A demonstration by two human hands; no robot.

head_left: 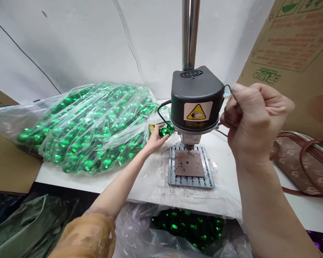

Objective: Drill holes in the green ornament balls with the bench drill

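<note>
My left hand (pixel 156 139) reaches to the open end of a plastic bag, its thumb and fingers curled round a shiny green mirrored ball (pixel 165 133). My right hand (pixel 254 120) is a fist beside the bench drill press (pixel 197 95). It closes on the press's feed lever, which is mostly hidden by the fingers. Under the drill chuck (pixel 189 147), a brown square board (pixel 190 168) with a small dark hole lies on the slotted metal base (pixel 191 182). Dark shavings are scattered over both. The ball is left of the drill head, apart from the board.
A large clear bag (pixel 97 132) of green mirrored balls covers the table's left side. Another open bag (pixel 188 229) of them sits below the front edge. On the right are a patterned handbag (pixel 298 161) and a cardboard box (pixel 290 64). A steel column (pixel 190 36) rises behind.
</note>
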